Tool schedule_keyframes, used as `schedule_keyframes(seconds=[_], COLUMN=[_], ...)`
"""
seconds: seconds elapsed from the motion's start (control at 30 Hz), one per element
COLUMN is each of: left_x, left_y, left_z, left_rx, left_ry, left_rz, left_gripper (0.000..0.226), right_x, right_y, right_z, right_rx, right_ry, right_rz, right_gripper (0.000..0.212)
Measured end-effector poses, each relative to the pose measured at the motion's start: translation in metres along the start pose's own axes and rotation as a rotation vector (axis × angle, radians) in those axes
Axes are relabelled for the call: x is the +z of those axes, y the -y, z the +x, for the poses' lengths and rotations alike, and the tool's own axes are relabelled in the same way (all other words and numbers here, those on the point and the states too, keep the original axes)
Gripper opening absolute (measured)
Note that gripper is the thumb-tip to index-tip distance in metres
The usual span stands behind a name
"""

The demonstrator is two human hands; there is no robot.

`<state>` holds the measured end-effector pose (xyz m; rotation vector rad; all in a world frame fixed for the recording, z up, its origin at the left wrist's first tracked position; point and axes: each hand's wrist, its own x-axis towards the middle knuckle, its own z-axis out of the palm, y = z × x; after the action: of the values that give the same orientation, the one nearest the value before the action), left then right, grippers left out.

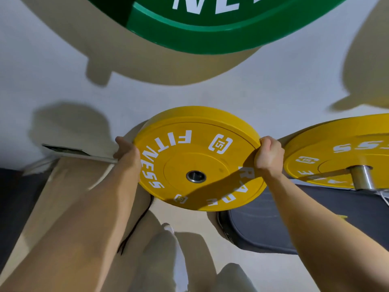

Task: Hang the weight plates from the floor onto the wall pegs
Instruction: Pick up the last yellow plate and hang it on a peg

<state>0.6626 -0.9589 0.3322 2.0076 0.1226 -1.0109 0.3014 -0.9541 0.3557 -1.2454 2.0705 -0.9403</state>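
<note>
From the head camera, the yellow plate is carried face-up toward the white wall, with the left hand and right hand each in a closed grip on opposite rims. That spread probably keeps the weight level and leaves the centre hole clear for a peg. No free peg shows ahead of it. To the right, a second yellow plate already sits on a steel peg, its rim just beside the right knuckles, so room there is tight. Above, a green plate hangs on the wall. The left side looks more open, apart from a wall fitting near the left wrist.
</note>
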Motion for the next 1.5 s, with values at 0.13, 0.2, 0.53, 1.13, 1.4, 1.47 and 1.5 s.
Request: schedule_keyframes(seconds=[0.13, 0.2, 0.53, 1.13, 1.4, 1.47, 1.5], left_x=[-0.013, -0.017, 0.003, 0.069, 0.064, 0.058, 0.055], left_y=[0.004, 0.009, -0.003, -0.031, -0.023, -0.017, -0.014], left_z=[-0.026, -0.032, -0.023, 0.032, 0.04, 0.038, 0.039], left_rx=[-0.19, -0.17, 0.027, 0.424, 0.502, 0.522, 0.532], left_ry=[0.14, 0.187, 0.42, 0.452, 0.496, 0.509, 0.515], left_rz=[-0.041, -0.096, -0.106, 0.039, 0.099, 0.124, 0.132], left_gripper=[0.062, 0.046, 0.031, 0.055, 0.063, 0.063, 0.064], right_x=[0.012, 0.012, 0.029, 0.058, 0.056, 0.055, 0.054], right_y=[-0.01, -0.003, -0.035, -0.029, -0.036, -0.039, -0.04], right_z=[-0.008, -0.017, -0.006, 0.024, 0.023, 0.025, 0.025], right_rx=[0.214, 0.43, 0.599, 0.55, 0.445, 0.415, 0.415], right_ry=[-0.078, -0.093, 0.01, -0.115, -0.09, -0.07, -0.064], right_rz=[-0.143, -0.079, 0.402, 0.608, 0.565, 0.539, 0.506], right_gripper=[0.045, 0.052, 0.042, 0.059, 0.054, 0.052, 0.052])
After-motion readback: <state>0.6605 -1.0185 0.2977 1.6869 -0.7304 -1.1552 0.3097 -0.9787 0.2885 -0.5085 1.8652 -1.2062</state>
